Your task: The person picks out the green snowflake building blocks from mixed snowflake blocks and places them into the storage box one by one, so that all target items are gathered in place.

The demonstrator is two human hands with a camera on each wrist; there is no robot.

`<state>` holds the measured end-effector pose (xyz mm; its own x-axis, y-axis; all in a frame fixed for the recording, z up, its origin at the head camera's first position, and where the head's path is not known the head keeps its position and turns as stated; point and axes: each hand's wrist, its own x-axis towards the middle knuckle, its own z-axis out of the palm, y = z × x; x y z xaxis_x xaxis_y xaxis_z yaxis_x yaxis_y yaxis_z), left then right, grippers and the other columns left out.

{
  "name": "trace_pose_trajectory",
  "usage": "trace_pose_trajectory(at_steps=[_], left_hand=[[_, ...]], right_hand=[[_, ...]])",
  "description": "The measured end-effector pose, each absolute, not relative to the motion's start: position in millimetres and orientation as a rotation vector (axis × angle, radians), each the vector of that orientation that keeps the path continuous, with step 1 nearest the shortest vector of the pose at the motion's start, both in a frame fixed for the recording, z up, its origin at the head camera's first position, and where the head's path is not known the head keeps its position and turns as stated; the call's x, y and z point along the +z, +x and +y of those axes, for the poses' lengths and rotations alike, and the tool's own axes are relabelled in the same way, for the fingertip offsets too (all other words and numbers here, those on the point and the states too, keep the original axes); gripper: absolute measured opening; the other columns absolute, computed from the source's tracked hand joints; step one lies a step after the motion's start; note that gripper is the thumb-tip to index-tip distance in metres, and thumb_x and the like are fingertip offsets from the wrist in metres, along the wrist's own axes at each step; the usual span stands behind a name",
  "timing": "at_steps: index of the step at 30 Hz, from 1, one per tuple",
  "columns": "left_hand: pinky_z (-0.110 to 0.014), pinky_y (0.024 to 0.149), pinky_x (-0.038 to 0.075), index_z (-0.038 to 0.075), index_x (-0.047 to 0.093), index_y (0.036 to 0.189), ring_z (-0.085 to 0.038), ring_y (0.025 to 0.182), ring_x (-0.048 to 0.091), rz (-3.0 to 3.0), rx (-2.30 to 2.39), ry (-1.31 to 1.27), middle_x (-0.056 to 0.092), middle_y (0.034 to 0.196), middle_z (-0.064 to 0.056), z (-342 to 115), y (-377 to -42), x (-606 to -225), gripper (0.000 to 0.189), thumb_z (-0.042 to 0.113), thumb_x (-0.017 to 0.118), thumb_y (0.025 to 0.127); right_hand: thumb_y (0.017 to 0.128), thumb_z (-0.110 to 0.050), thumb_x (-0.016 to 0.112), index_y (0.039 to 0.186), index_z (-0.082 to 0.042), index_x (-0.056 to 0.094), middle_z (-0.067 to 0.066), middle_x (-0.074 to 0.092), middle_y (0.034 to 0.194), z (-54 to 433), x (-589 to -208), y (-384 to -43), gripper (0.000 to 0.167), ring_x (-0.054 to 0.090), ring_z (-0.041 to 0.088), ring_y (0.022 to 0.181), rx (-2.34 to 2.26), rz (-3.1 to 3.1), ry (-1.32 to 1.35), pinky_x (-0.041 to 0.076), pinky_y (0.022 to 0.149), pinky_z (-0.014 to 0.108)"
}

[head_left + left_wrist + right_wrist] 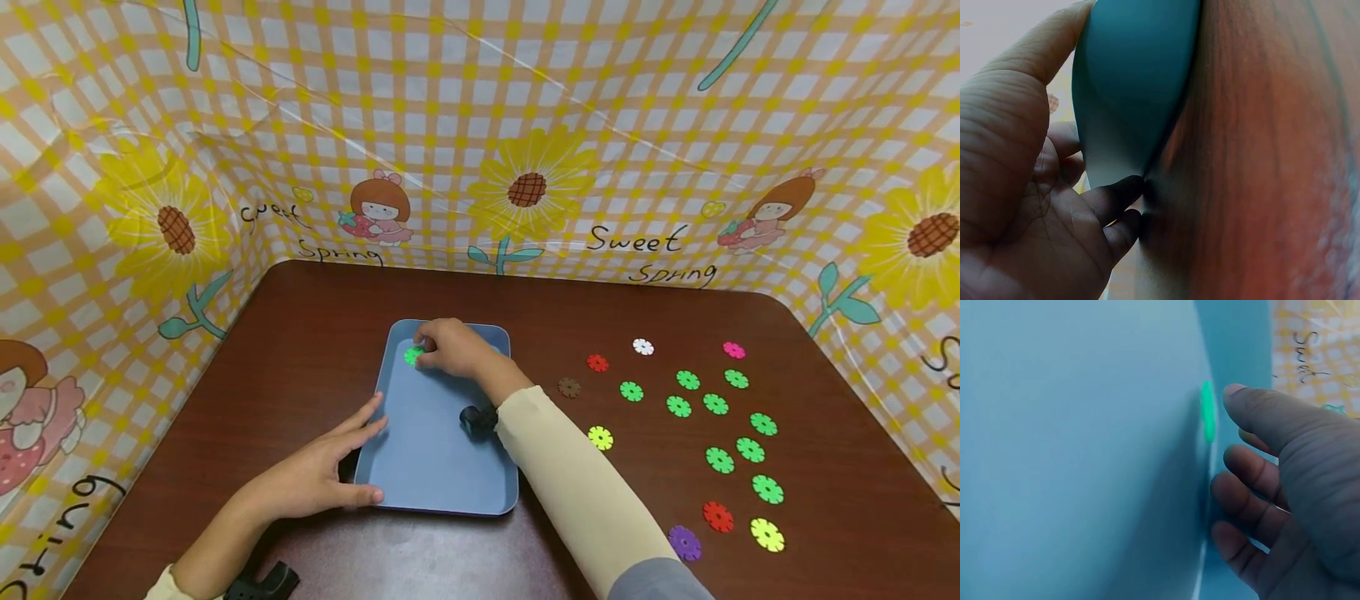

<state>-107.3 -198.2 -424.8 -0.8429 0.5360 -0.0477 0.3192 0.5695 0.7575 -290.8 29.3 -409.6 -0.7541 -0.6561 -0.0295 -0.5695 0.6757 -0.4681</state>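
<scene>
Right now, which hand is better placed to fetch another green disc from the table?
Probably the right hand: it appears empty and nearer the loose green discs; the left hand touches the tray at its left edge.

One tray [431,458] lies below the right fingers [431,331], one green disc [411,357] beside them. Rightward: nine green discs [716,404], two red [717,517], two yellow [767,535], one each white [642,347], pink [734,350], brown [569,387], purple [685,542].

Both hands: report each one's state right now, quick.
Left hand: open, fingers spread, touching the rim of the blue tray.
Right hand: open, loosely curled, holding nothing, close to the green slotted disc.
</scene>
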Motion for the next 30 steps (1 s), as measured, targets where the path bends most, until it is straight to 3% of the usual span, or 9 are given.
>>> trace_pose_trajectory(at_steps=[12, 25, 30], left_hand=[[-0.056, 0.110, 0.028, 0.007, 0.031, 0.156, -0.024, 0.149, 0.014, 2.544, 1.139, 0.712, 0.005, 0.167, 0.001, -198.3, -107.3, -426.0, 0.096, 0.049, 0.078, 0.083], [-0.058, 0.110, 0.027, 0.006, 0.032, 0.156, -0.026, 0.149, 0.014, 2.550, 1.135, 0.702, 0.005, 0.167, 0.001, -198.4, -106.3, -425.7, 0.096, 0.049, 0.078, 0.083], [-0.055, 0.110, 0.028, 0.007, 0.032, 0.155, -0.024, 0.149, 0.014, 2.556, 1.131, 0.710, 0.005, 0.167, 0.003, -198.6, -105.5, -426.9, 0.095, 0.049, 0.077, 0.083]], right_hand=[[0.092, -0.021, 0.073, 0.121, -0.004, 0.066, 0.009, 0.066, 0.107, 41.0, -382.6, -283.8, 0.034, 0.059, 0.020, 0.097, -0.694, 2.732, -1.058, 0.048, 0.086, 0.036], [0.092, -0.019, 0.073, 0.120, -0.002, 0.067, 0.010, 0.065, 0.111, 94.9, -359.9, -266.6, 0.033, 0.059, 0.029, 0.099, -0.898, 2.832, -0.952, 0.048, 0.083, 0.039], [0.094, -0.021, 0.071, 0.120, -0.006, 0.066, 0.010, 0.064, 0.114, 118.2, -350.6, -256.8, 0.030, 0.058, 0.024, 0.098, -0.908, 2.886, -0.895, 0.048, 0.083, 0.041]])
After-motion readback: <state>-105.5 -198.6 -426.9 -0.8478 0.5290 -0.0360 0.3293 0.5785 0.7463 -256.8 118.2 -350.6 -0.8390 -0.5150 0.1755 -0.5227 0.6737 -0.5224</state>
